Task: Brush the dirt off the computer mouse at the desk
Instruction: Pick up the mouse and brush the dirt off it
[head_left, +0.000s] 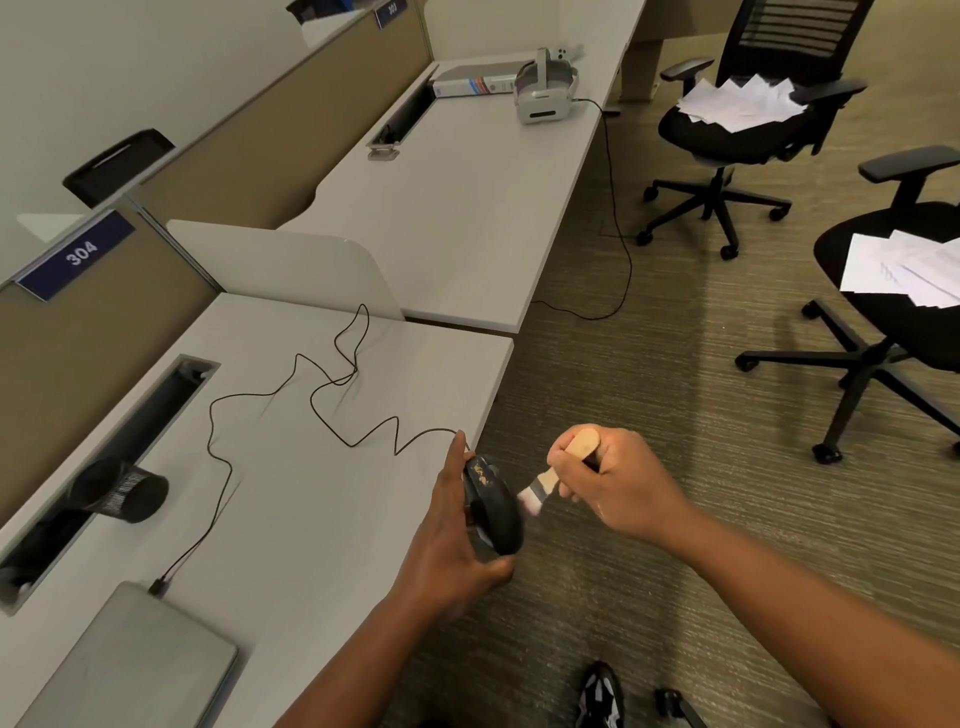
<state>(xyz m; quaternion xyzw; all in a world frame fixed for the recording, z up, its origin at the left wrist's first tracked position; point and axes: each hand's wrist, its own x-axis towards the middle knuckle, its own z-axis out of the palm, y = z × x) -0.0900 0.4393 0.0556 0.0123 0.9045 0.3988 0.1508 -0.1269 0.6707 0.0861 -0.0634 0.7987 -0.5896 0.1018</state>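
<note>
My left hand (451, 540) grips a black computer mouse (493, 506), held off the desk's right edge over the carpet and turned on its side. Yellowish dirt specks show near the mouse's front end. Its thin black cable (311, 400) snakes back across the grey desk (311, 519) to a closed laptop (140, 660). My right hand (618, 483) grips the wooden handle of a small brush (550, 478). The brush's pale bristles, blurred, touch the mouse's right side.
A black mesh pen cup (124, 491) lies beside the desk's cable slot. A headset (545, 88) and a binder (478, 83) sit on the far desk. Two office chairs (727, 119) (904, 291) with loose papers stand on the carpet at right. A shoe (602, 693) is below.
</note>
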